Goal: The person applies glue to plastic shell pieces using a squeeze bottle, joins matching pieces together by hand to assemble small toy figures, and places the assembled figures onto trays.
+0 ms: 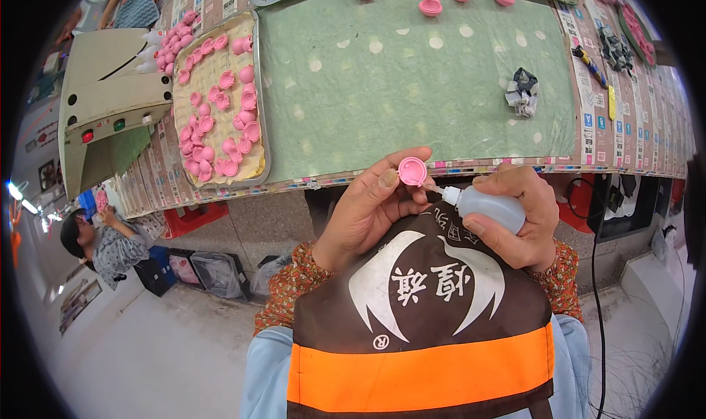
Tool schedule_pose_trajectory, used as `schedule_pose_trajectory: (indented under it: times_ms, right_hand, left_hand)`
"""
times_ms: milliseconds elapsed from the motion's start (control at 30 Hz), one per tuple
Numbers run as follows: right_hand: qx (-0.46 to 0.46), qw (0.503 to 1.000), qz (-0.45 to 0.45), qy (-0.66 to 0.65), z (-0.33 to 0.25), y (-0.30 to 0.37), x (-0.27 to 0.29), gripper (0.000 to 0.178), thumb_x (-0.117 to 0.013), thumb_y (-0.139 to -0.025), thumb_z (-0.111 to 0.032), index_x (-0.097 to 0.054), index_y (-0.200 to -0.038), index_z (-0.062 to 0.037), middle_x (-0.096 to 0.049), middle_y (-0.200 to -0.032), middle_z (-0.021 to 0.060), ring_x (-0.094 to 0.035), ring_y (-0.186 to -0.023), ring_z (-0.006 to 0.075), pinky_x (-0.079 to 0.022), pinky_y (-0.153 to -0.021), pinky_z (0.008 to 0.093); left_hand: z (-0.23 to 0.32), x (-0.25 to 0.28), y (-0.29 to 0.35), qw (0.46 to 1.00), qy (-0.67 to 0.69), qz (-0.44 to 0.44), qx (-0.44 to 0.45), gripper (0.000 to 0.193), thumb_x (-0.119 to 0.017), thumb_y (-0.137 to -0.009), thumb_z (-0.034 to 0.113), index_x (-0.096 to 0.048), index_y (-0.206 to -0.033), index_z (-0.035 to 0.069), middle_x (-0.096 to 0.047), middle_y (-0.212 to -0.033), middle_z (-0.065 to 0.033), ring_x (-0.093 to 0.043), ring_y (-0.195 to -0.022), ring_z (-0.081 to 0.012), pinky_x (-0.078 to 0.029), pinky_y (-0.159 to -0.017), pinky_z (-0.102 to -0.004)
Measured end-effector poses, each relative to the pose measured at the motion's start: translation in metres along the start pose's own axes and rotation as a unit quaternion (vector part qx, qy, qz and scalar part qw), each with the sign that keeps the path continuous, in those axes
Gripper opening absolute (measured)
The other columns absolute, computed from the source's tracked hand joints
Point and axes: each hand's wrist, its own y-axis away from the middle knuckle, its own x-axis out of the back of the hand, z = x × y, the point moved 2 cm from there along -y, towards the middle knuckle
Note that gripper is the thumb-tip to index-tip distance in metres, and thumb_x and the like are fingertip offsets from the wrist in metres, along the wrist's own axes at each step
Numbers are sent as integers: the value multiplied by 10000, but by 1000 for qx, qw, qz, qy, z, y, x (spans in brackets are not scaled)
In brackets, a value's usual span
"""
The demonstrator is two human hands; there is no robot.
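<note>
Between the thumb and fingers of my left hand [375,202] is a small round pink plastic shell [412,171], its hollow side facing up. My right hand [518,217] is wrapped round a translucent squeeze bottle [491,208] with a white cap. The bottle lies tilted, its thin nozzle pointing left at the shell's lower right rim. Whether the tip touches the rim, I cannot tell. Both hands are in front of the table's near edge, above my dark apron [426,301].
A metal tray [261,154] of pink shells stands left on the table, beside a beige machine [118,95] with buttons. More pink shells [430,7] lie along the far edge of the green mat [412,88]. A crumpled cloth [523,94] rests right. Another person [107,242] is at far left.
</note>
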Motion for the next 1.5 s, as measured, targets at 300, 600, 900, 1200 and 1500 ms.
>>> schedule_pose_trajectory:
  times_ms: [300,600,900,1200,1500]
  right_hand:
    - [18,1000,-13,13,2,-4,-6,334,-802,-745,-123,-603,-978,10,-674,-839,137,-604,-632,177,-451,-565,299]
    - [13,1000,-16,14,1,-5,-4,344,-807,-739,-137,-607,-978,8,-675,-826,132,-607,-630,185,-455,-570,305]
    - [17,999,-7,36,-2,-1,5,357,-808,-714,-135,-616,-976,13,-668,-832,141,-627,-650,204,-469,-589,309]
    - [23,999,-17,46,-2,0,3,359,-810,-712,-113,-608,-980,13,-667,-857,152,-633,-674,225,-482,-603,333]
    - [37,997,-24,62,-2,1,3,374,-818,-707,-113,-594,-982,3,-674,-863,156,-635,-669,245,-486,-599,339]
  left_hand:
    - [1,-2,2,999,-34,9,31,560,-543,-1012,338,-411,-1438,-1,-626,-1113,-56,-579,-958,-93,-496,-907,-256]
    - [2,-3,0,999,-13,21,31,638,-636,-958,335,-402,-1416,-43,-627,-1100,-99,-624,-946,-137,-526,-893,-263]
    - [2,-3,0,999,-11,30,23,638,-633,-962,322,-382,-1427,-36,-623,-1112,-121,-630,-963,-143,-531,-908,-278]
    - [3,-2,0,999,-18,25,19,618,-635,-962,301,-381,-1433,-7,-612,-1149,-123,-631,-976,-138,-531,-920,-285]
    - [2,-4,1,999,-28,25,17,575,-623,-970,269,-397,-1431,12,-621,-1179,-128,-627,-996,-133,-522,-937,-283]
